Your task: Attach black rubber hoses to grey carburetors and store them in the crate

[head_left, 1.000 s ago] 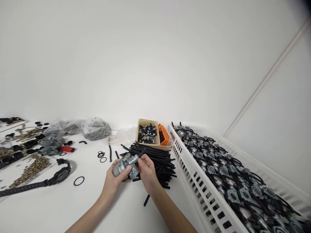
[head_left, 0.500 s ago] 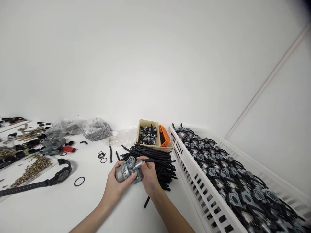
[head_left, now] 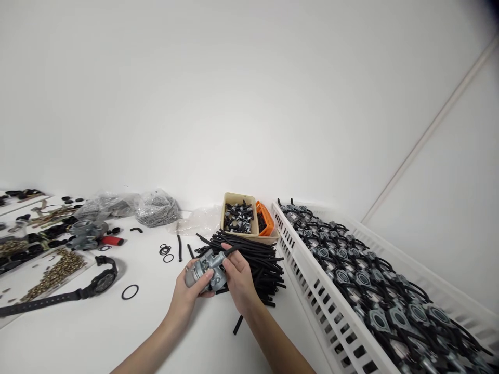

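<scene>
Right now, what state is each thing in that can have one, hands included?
Left hand: closed around the metal carburetor
Metal carburetor: held up, tilted, black tube at one end
Right hand: fingers closed at that tube end
Black tubes: loosely piled
Beige bin: open, holding small parts
White crate: open, packed with carburetors
Watch: unfastened

Low in the frame, just left of centre, I hold a silvery-grey metal carburettor (head_left: 204,266), tilted, its rounded bowl (head_left: 190,277) towards the left and a stubby barrel (head_left: 217,258) angling towards the upper right. At the barrel's end a black tube (head_left: 232,251) slants upward; its seating is unclear.
</scene>
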Available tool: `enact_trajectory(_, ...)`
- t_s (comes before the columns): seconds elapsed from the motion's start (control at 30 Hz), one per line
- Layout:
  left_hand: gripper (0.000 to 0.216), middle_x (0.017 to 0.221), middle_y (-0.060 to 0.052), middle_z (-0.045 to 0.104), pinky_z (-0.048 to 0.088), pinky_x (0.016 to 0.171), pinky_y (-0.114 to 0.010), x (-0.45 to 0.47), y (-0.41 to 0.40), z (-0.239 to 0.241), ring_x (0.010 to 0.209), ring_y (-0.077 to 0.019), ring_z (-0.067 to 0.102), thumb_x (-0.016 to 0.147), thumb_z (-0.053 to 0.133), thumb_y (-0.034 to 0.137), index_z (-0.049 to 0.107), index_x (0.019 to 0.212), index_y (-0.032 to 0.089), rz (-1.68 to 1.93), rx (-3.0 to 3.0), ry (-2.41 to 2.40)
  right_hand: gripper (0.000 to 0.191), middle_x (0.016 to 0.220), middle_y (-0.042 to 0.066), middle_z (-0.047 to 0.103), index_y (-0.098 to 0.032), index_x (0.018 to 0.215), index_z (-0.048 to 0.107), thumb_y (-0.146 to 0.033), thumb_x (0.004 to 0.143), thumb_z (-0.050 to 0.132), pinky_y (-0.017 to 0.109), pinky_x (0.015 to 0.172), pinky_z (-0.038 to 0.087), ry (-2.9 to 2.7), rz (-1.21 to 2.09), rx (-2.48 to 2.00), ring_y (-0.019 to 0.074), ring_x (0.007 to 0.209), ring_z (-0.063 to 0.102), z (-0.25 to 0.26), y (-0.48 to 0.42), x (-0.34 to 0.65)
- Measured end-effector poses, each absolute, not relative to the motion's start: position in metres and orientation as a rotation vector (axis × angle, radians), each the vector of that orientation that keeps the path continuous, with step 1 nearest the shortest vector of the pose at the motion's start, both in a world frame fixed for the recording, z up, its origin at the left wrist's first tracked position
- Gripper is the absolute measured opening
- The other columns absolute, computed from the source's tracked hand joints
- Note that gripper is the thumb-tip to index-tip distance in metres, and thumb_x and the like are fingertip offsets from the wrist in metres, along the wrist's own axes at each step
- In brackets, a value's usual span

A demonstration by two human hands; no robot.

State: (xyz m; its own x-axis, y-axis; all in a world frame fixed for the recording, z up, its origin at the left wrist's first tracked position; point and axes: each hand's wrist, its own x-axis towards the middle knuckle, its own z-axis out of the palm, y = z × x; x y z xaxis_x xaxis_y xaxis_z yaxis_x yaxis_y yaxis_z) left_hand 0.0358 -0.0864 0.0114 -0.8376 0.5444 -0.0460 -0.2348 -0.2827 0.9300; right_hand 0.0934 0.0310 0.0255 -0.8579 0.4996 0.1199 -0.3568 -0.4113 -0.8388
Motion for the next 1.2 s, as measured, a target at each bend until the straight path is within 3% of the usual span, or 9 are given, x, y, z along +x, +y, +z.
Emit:
enact_trajectory(0.1,0.053,0.085,-0.003,0.062,0.057,0.057,-0.031,0.037,-0.085,0.009,0.075,-0.0206,0.062,0.06,0.082,0.045,0.054,0.096,0.018,2.156,0.477,1.57,0.043,0.079,0.0,0.07,-0.021,0.1,0.072,-0.04,0.063,0.084,0.026,0.071,0.047,-1.331,2.279,-0.254,0.0138,0.073,0.061,0.024,0.032,0.093)
enact_trajectory(0.3,0.051,0.091,-0.004,0.062,0.057,0.065,-0.03,0.039,-0.085,0.002,0.081,-0.0196,0.061,0.061,0.083,0.039,0.055,0.097,0.018,2.155,0.591,1.669,0.031,0.065,-0.001,0.064,-0.019,0.074,0.072,-0.042,0.059,0.086,0.022,0.056,0.042,-1.337,2.23,-0.272,0.0106,0.059,0.054,0.017,0.036,0.092)
enact_trajectory(0.5,0.053,0.091,-0.005,0.065,0.057,0.061,-0.032,0.04,-0.084,0.004,0.085,-0.0237,0.063,0.065,0.078,0.049,0.057,0.102,0.017,2.145,0.335,1.527,0.038,0.078,0.005,0.07,-0.017,0.09,0.074,-0.05,0.072,0.074,0.027,0.066,0.047,-1.346,2.33,-0.227,0.018,0.075,0.062,0.029,0.034,0.096)
enact_trajectory(0.6,0.055,0.095,-0.007,0.066,0.058,0.062,-0.032,0.036,-0.084,0.005,0.089,-0.0245,0.063,0.068,0.075,0.052,0.059,0.106,0.016,2.155,0.261,1.458,0.029,0.08,0.005,0.07,-0.016,0.083,0.074,-0.042,0.071,0.077,0.029,0.071,0.048,-1.348,2.35,-0.186,0.0191,0.079,0.062,0.03,0.034,0.095)
enact_trajectory(0.77,0.055,0.091,-0.006,0.064,0.058,0.062,-0.032,0.034,-0.084,0.006,0.085,-0.0222,0.061,0.067,0.076,0.051,0.057,0.105,0.016,2.159,0.272,1.452,0.023,0.074,-0.001,0.067,-0.019,0.073,0.068,-0.037,0.066,0.082,0.025,0.07,0.045,-1.282,2.337,-0.193,0.0124,0.07,0.058,0.023,0.034,0.091)
enact_trajectory(0.93,0.057,0.09,-0.005,0.062,0.058,0.06,-0.035,0.038,-0.084,0.007,0.083,-0.023,0.061,0.063,0.078,0.052,0.054,0.101,0.017,2.134,0.348,1.524,0.041,0.088,0.002,0.071,-0.022,0.102,0.072,-0.038,0.065,0.083,0.027,0.079,0.047,-1.311,2.321,-0.209,0.0156,0.083,0.063,0.022,0.034,0.092)
enact_trajectory(1.03,0.054,0.089,-0.004,0.06,0.057,0.059,-0.034,0.041,-0.086,0.006,0.076,-0.0206,0.06,0.065,0.077,0.049,0.051,0.1,0.018,2.153,0.469,1.65,0.042,0.082,0.0,0.07,-0.023,0.101,0.073,-0.042,0.065,0.083,0.027,0.075,0.047,-1.328,2.335,-0.193,0.0147,0.078,0.062,0.019,0.036,0.092)
enact_trajectory(1.2,0.05,0.096,-0.007,0.063,0.053,0.079,-0.036,0.044,-0.09,0.003,0.086,-0.0222,0.061,0.066,0.077,0.042,0.052,0.102,0.019,2.145,0.742,1.991,0.044,0.077,0.001,0.069,-0.022,0.088,0.075,-0.046,0.054,0.088,0.024,0.066,0.044,-1.304,2.331,-0.124,0.0124,0.069,0.059,0.012,0.041,0.092)
